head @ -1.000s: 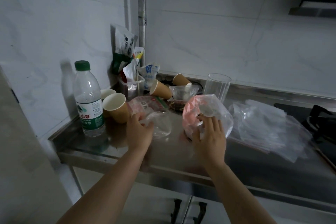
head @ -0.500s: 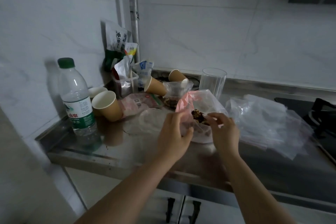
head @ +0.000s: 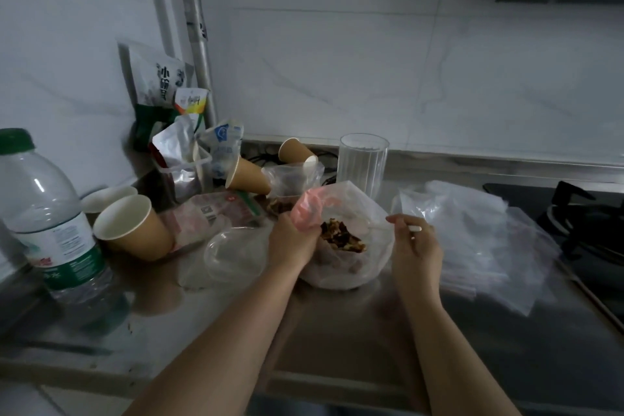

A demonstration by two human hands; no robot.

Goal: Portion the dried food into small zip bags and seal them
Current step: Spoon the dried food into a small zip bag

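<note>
Both hands now work the mouth of the big plastic bag (head: 341,267); a second ago the left rested on the clear lid further left and the right lay flat on the bag.

Left hand (head: 293,240) clenches the pink gathered edge of the bag; right hand (head: 416,248) pinches the opposite rim, pulling it open on the steel counter (head: 337,331). Dried food (head: 341,236), dark brown pieces, sits exposed inside. Counts: four paper cups visible, one leaning (head: 133,228), one white rim behind it (head: 108,195), two tipped (head: 248,176) (head: 297,152). One water bottle (head: 47,213), partly filled. One clear tumbler (head: 363,162). One clear lid (head: 234,253). Stack of zip bags (head: 472,233) to the right, count unclear. Snack packets (head: 182,125) crowd a tub in the corner.
</note>
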